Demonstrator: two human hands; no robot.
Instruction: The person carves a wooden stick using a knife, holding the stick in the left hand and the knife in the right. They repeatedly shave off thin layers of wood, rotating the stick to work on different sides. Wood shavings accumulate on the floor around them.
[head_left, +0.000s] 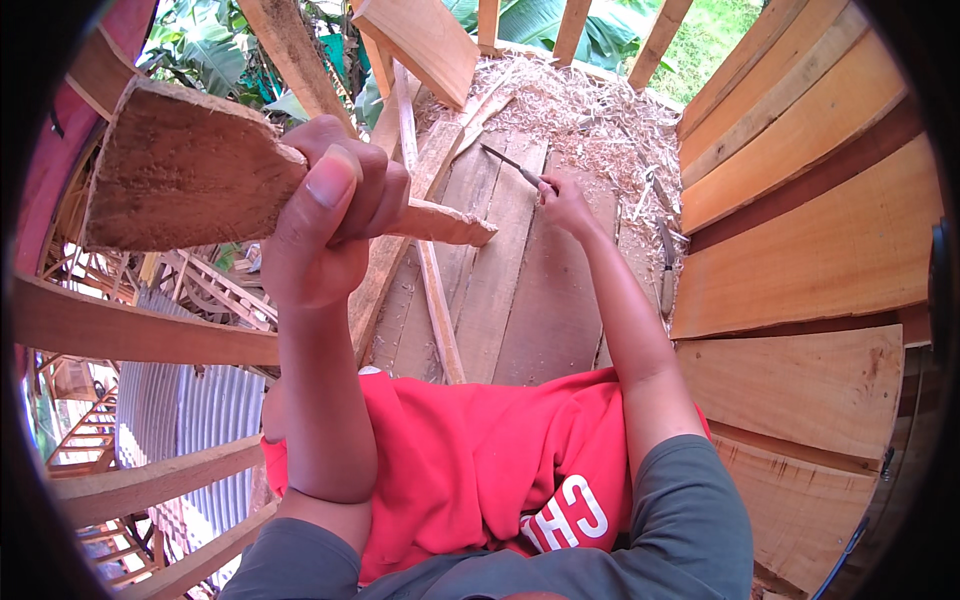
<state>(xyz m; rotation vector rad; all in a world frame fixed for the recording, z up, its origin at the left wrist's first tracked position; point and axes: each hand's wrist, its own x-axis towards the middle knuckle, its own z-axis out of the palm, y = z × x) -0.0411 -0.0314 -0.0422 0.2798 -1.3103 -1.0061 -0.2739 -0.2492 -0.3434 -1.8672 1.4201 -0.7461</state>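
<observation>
My left hand point(335, 205) is closed round the handle of a wooden mallet point(185, 170), held up close in front of me. Its broad, rough block head points left, and the handle end sticks out to the right of my fist. Farther off, my right hand point(568, 205) grips a slim, dark chisel point(515, 167) that points away and to the left. The chisel lies low over the floorboards point(545, 290), beside a long wooden beam point(445, 155); whether its tip touches wood I cannot tell. My fingers hide the chisel's handle in part.
Curly wood shavings point(590, 100) cover the far floor. A narrow wooden strip point(437, 310) runs along the boards left of centre. Darker tools point(665, 245) lie by the plank wall point(800, 240) on the right. Open wooden slats point(150, 320) stand at my left, with corrugated metal sheet point(185, 400) beyond.
</observation>
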